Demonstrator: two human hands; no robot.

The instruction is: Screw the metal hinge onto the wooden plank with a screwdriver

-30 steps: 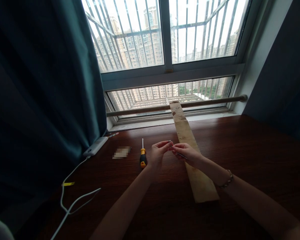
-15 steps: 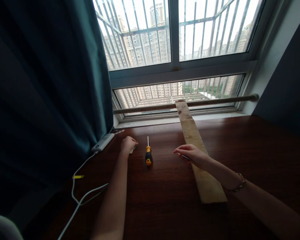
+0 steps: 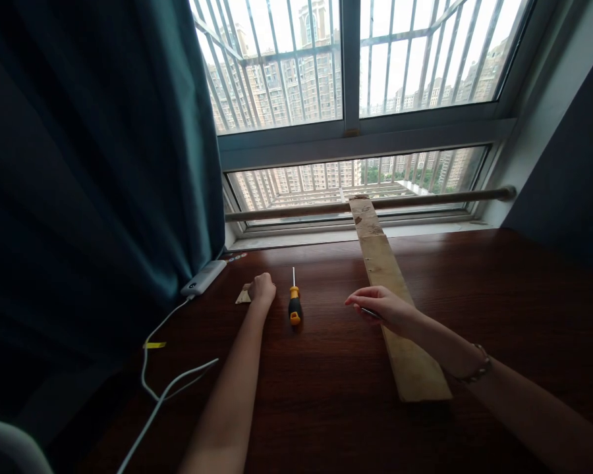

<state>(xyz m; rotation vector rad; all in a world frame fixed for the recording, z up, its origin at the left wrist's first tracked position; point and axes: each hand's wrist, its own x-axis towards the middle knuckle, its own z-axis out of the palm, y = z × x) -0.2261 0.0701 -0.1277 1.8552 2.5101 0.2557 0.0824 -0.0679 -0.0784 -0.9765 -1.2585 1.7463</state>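
Note:
My left hand (image 3: 262,289) is closed in a fist-like pinch over the tabletop; whatever its fingers may hold is hidden. Just left of it lies a small flat beige piece (image 3: 242,296) with dark spots. Between my hands a screwdriver (image 3: 294,308) with a yellow and black handle rests on the table, its shaft toward the window. My right hand (image 3: 385,306) has its fingers pressed together around a thin dark metal piece (image 3: 369,311), too small to name. That hand is over a long wooden board (image 3: 393,270), which slants up onto the rail at its far end.
A white power bank or adapter (image 3: 203,278) with a white cable (image 3: 161,395) is at the left, beside a dark blue curtain (image 3: 192,164). A yellow tag (image 3: 155,345) sits by the cable. The rail (image 3: 286,212) crosses before the window.
My left hand has shifted right, toward the screwdriver, uncovering more of the beige piece. My right hand stays nearly where it was, still holding the thin metal piece. The view has moved slightly.

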